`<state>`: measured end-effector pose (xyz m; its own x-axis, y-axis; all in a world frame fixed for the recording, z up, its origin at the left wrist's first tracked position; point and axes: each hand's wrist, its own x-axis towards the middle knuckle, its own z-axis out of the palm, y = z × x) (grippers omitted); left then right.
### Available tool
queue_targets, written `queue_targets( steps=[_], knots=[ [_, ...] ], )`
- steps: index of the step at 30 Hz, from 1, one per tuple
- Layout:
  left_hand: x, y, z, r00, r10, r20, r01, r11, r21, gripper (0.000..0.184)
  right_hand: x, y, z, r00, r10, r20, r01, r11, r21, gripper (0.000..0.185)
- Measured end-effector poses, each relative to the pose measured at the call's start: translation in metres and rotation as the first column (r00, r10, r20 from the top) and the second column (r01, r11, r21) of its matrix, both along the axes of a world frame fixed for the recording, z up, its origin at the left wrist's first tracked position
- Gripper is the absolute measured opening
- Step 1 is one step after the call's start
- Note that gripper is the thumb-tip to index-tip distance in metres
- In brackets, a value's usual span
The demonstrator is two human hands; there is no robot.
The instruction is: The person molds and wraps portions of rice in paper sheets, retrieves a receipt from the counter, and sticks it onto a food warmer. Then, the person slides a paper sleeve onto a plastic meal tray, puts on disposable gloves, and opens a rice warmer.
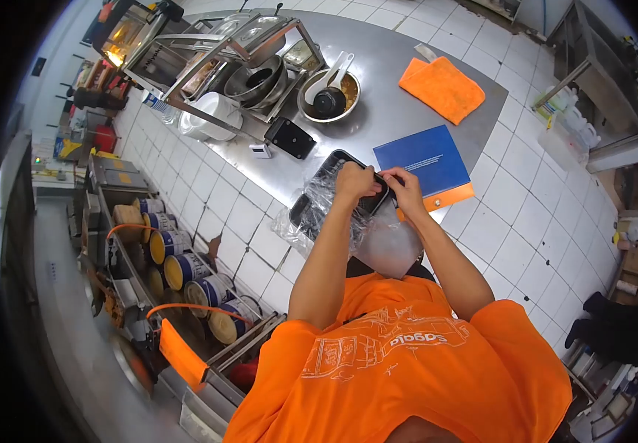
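A black plastic tray (pixel 342 156), partly covered by clear plastic film (pixel 317 198), lies at the table's near edge. My left hand (pixel 356 181) is over the tray with its fingers curled down; what they grip is hidden. My right hand (pixel 405 190) pinches at the tray's right rim, thumb and finger together; whether it holds the rim or film cannot be made out. Beneath my hands hangs a translucent plastic bag (pixel 387 247). Just right of the tray lies a blue booklet (pixel 422 159) with an orange edge.
On the steel table (pixel 378 59) are an orange cloth (pixel 443 90), a metal bowl (pixel 350 88) with a ladle (pixel 328 102) and brown contents, a black scale-like device (pixel 289 138), and a metal rack (pixel 234 48). Several tins (pixel 184 271) line a shelf at left.
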<state>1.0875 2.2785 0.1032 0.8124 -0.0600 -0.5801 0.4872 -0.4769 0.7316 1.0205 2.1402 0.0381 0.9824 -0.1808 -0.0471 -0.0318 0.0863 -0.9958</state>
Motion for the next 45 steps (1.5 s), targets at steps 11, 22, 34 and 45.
queue_targets(
  steps=[11, 22, 34, 45],
  knots=[
    [-0.019, -0.025, 0.010, 0.996, 0.017, 0.091, -0.056, 0.893, 0.447, 0.046, 0.003, -0.020, -0.004, 0.965, 0.259, -0.041, -0.246, 0.950, 0.191, 0.015],
    [-0.014, -0.034, 0.023, 0.997, 0.004, 0.081, -0.056, 0.758, 0.650, 0.041, -0.003, -0.013, -0.006, 0.970, 0.183, 0.162, -0.211, 0.961, 0.178, 0.030],
    [-0.027, -0.025, 0.023, 0.969, 0.184, 0.165, -0.227, 0.928, 0.297, 0.029, -0.001, -0.012, -0.019, 0.944, 0.261, 0.201, -0.291, 0.946, 0.142, 0.033],
    [-0.039, -0.024, 0.021, 0.966, 0.243, 0.086, -0.251, 0.962, 0.106, 0.030, -0.001, -0.019, -0.017, 0.932, 0.298, 0.207, -0.330, 0.933, 0.145, 0.034]
  ],
)
